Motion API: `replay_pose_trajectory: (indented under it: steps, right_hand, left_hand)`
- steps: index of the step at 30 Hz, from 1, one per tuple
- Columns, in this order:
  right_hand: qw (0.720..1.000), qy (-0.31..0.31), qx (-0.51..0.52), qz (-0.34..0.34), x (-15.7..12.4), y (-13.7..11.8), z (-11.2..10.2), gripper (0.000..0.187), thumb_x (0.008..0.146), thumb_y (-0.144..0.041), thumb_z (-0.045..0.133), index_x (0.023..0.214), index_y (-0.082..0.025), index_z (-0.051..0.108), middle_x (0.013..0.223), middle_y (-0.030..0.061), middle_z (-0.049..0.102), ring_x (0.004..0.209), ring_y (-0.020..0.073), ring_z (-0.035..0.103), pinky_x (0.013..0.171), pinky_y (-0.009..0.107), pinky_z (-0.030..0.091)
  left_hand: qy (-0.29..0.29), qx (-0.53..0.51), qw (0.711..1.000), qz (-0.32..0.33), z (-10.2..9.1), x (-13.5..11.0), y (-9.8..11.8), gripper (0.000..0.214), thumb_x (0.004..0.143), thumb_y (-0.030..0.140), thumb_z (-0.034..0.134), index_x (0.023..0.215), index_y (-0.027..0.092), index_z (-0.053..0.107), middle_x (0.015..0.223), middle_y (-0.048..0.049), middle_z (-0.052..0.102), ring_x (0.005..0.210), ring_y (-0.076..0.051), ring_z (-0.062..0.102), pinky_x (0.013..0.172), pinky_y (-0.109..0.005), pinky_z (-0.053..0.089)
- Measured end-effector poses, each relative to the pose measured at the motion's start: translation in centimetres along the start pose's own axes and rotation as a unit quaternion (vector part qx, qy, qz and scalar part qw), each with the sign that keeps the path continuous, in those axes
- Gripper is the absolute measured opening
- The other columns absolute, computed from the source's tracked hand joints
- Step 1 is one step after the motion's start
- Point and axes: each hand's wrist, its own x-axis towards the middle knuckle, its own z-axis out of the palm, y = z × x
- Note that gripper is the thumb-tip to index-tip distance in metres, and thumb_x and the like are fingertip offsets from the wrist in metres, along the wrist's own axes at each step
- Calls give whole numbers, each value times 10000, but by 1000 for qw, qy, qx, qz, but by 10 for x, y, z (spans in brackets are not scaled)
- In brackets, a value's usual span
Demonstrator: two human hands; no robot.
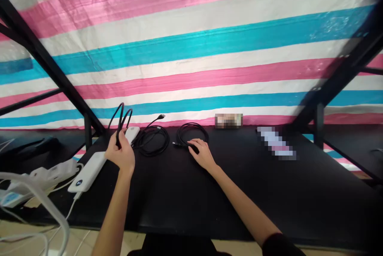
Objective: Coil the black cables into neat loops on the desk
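**Two floppy cables, one in each hand**

The left hand (121,154) is closed around a thin black looped cable (121,118), held up over the left end of the black table (209,192). The right hand (202,152) rests flat on a coiled black cable (192,125) (near the back edge). Both cables look light and limp, so I'd grab the bunched loops.

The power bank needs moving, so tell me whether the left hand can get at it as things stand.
Probably yes for reach: the power bank lies right beside the left hand with nothing between. But that hand grips a folded black cable, so grasping looks awkward.
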Motion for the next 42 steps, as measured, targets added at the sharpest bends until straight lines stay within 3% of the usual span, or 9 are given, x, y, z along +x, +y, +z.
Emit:
replay_pose_trajectory:
  steps: [4,9,13,17,21,24,31,37,42]
  right_hand:
    - [992,-14,114,45,-3,-24,-8,348,898,-472,461,1042,-244,682,1109,94,633,1104,272,542,992,462,358]
    - [935,-134,298,137,-22,-70,-25,828,921,-565,-72,1193,-190,614,1103,137,677,955,245,663,759,411,529]
    - [801,-163,482,315,-47,-95,-44,484,829,-562,551,1183,-235,602,1176,112,645,1048,263,627,851,401,489]
    - [802,-170,452,352,-69,-105,-59,482,766,-502,666,1164,-237,603,1012,83,695,870,217,668,760,345,490]
    - [830,-198,383,354,-86,-110,-62,597,806,-555,593,1297,-228,502,730,26,692,604,164,635,560,271,438]
    - [841,-195,370,344,-94,-115,-58,567,860,-547,524,1298,-187,498,670,19,677,635,165,648,559,252,449]
    - [819,-236,377,361,-106,-118,-52,512,862,-571,499,1107,-135,608,831,98,700,763,214,687,520,264,544]
    - [794,-236,442,345,-113,-128,-49,375,695,-399,777,926,-146,623,739,23,667,592,136,673,544,216,535]
    - [877,-46,382,288,-106,-126,-59,280,844,-439,624,939,-175,615,662,-21,595,431,47,517,428,166,407]
  left_hand:
    - [-97,-111,988,-55,-35,-13,43,323,868,375,518,985,149,716,531,34,472,467,-96,409,473,-211,341]
    - [-311,-134,930,-142,-80,-63,69,309,864,414,519,991,210,714,472,55,392,439,-99,383,433,-207,311]
    - [-584,-165,779,-158,-104,-108,71,371,887,450,461,854,214,745,395,36,464,391,-111,423,467,-231,366]
    - [-706,-167,674,-143,-109,-139,72,404,898,431,448,701,207,719,472,-1,583,418,-116,481,493,-238,381]
    - [-664,-152,729,-71,-108,-143,73,407,877,389,492,544,193,618,540,-27,613,510,-132,533,524,-242,372]
    - [-606,-210,754,-141,-109,-135,72,401,883,429,475,583,181,574,525,-27,599,482,-119,526,507,-230,379]
    - [-597,-364,611,-372,-107,-131,60,621,853,605,442,411,202,277,301,63,264,238,-35,244,311,-212,105]
    - [-357,-468,715,-377,-104,-129,79,675,868,489,525,377,159,199,301,62,200,288,-17,168,344,-217,100]
    - [-192,-510,729,-414,-110,-98,74,592,840,351,579,371,170,268,305,57,221,271,-42,247,328,-221,180]
